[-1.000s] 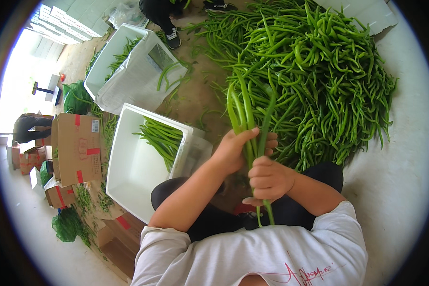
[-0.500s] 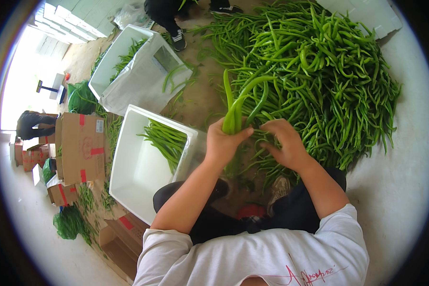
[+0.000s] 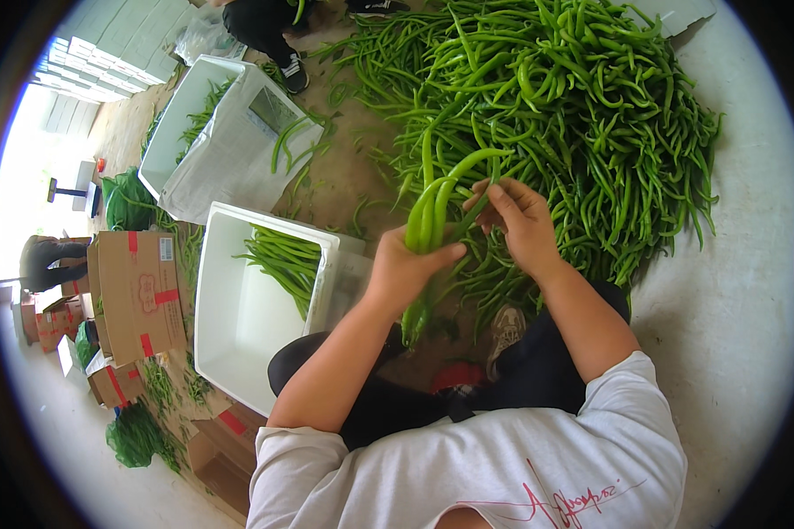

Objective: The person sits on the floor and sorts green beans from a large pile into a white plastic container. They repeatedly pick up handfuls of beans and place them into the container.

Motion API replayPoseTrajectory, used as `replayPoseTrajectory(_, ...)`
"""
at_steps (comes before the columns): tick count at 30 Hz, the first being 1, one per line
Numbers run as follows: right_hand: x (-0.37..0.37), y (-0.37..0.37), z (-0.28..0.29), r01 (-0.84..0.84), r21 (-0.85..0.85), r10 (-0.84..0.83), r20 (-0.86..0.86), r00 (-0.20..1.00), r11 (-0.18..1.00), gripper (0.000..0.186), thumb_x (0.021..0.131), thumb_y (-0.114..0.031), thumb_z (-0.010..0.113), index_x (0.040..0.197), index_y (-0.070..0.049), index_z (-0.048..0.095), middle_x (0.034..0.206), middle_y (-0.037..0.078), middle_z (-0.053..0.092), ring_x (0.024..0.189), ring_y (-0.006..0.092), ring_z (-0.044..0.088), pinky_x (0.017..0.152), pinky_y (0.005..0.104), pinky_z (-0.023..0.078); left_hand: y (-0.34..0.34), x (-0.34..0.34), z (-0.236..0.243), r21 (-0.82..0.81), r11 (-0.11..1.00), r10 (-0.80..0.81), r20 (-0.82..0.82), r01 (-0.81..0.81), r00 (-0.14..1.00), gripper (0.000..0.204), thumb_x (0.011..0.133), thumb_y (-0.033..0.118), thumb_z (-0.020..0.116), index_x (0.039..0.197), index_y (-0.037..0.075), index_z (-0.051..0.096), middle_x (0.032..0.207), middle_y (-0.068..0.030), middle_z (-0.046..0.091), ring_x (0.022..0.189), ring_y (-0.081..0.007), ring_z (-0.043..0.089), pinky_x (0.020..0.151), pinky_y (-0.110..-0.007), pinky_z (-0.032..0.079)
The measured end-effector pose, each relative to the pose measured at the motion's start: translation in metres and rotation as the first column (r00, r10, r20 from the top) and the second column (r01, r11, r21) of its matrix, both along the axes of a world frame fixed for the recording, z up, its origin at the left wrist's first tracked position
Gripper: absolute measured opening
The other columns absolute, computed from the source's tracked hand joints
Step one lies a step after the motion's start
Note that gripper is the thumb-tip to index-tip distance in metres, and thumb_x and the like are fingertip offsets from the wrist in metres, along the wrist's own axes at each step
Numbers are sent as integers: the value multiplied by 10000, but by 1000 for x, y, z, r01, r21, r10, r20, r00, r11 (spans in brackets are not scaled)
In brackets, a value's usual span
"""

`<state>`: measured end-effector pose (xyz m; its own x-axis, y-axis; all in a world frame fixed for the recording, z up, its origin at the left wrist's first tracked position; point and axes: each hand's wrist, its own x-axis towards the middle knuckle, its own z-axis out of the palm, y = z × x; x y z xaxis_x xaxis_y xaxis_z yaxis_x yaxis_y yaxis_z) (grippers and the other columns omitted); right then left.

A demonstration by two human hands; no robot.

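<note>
My left hand (image 3: 406,260) grips a bunch of long green peppers (image 3: 428,216) upright in front of my lap. Just to its right, my right hand (image 3: 516,220) has thumb and forefinger closed on a darker green pepper (image 3: 476,209) beside the bunch. A big loose heap of green peppers (image 3: 573,115) lies beyond both hands, to the right. Left of my hands, a white tub (image 3: 234,326) holds a neatly aligned bundle of peppers (image 3: 278,269) along its far right corner.
A second white tub (image 3: 159,145), partly covered in white sheeting, stands behind with loose peppers. Cardboard boxes (image 3: 137,300) and green plastic bags (image 3: 128,203) line the left. A co-worker's leg and shoe (image 3: 291,70) are at the top; another person (image 3: 40,260) bends at far left.
My right hand let go of the bunch's lower part, opened, then rose to pinch a darker pepper. My left hand shifted slightly left with the bunch, whose tops now lean right.
</note>
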<state>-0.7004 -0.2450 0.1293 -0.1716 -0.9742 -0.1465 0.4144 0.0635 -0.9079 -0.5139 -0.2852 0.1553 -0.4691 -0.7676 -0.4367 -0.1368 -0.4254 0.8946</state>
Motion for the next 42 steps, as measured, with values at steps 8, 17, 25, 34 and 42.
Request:
replayPoseTrajectory(8,-4,2,5,149,80,-142,-89,986,986,326,965,-306,521,925,-2,631,789,71,672,555,71,537,512,227,439,6,-3,7,9,998,-66,51,66,996,301,754,62,766,1011,-38,645,798,-35,653,676,-93,592,632,-240,480)
replayPoseTrajectory(17,5,3,14,202,-11,-202,-91,975,979,334,970,-309,508,928,2,624,733,67,668,541,73,538,520,225,450,9,-1,8,77,997,-18,-26,20,999,307,744,23,762,1013,-25,623,742,-25,633,628,-98,584,597,-235,470)
replayPoseTrajectory(25,-35,-14,-1,316,53,-305,-156,940,947,418,960,-411,481,926,-15,610,718,79,662,586,101,571,546,220,462,-12,27,25,144,975,182,-64,-172,981,196,748,52,726,894,14,601,796,-78,645,600,-157,592,536,-284,483)
replayPoseTrajectory(34,-96,-11,-178,12,378,368,-891,-265,926,259,849,-2,550,1088,-62,628,1169,106,587,1180,284,466,934,401,432,-40,46,28,180,901,432,-287,-395,855,247,814,38,676,1027,17,553,773,-50,576,622,-156,571,559,-279,462)
replayPoseTrajectory(42,-96,-38,-178,-434,383,104,-835,-540,816,195,777,-64,566,968,-90,595,954,49,594,989,227,528,903,337,419,-44,55,24,131,911,411,-263,-390,873,217,830,67,666,1023,26,575,756,-24,554,617,-134,542,553,-279,445)
